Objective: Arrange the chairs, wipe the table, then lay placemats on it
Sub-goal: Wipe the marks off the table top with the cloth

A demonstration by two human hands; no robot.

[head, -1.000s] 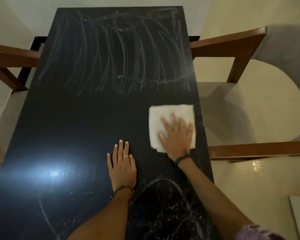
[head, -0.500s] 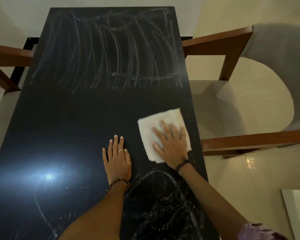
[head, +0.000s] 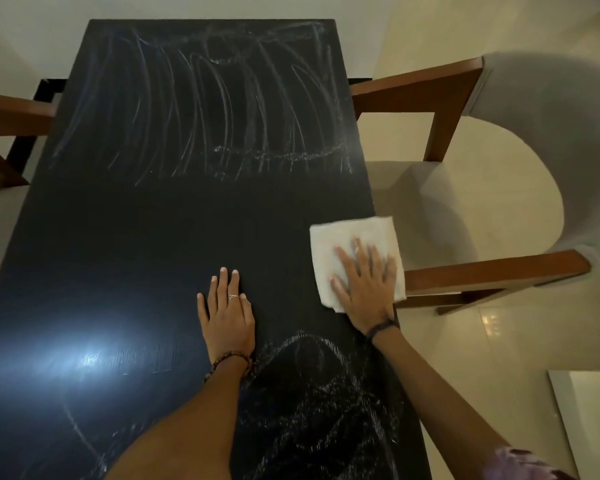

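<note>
A long black table [head: 160, 230] runs away from me, with whitish wipe streaks at its far end and near its front right. My right hand [head: 366, 289] presses flat with spread fingers on a folded white cloth [head: 343, 237] at the table's right edge; the cloth overhangs the edge slightly. My left hand [head: 226, 313] rests flat on the bare tabletop, left of the cloth, fingers straight. A wooden chair with a pale seat and curved grey back [head: 551, 150] stands at the right side. Part of another wooden chair [head: 7, 112] shows at the left.
Pale tiled floor [head: 499, 341] lies to the right of the table. A white-edged object [head: 582, 410] sits at the lower right corner. A lamp reflection glares on the tabletop at the near left. A wall stands behind the table's far end.
My right hand slid the cloth left and toward me, then back right to the table's edge. My left hand stayed flat in place on the tabletop.
</note>
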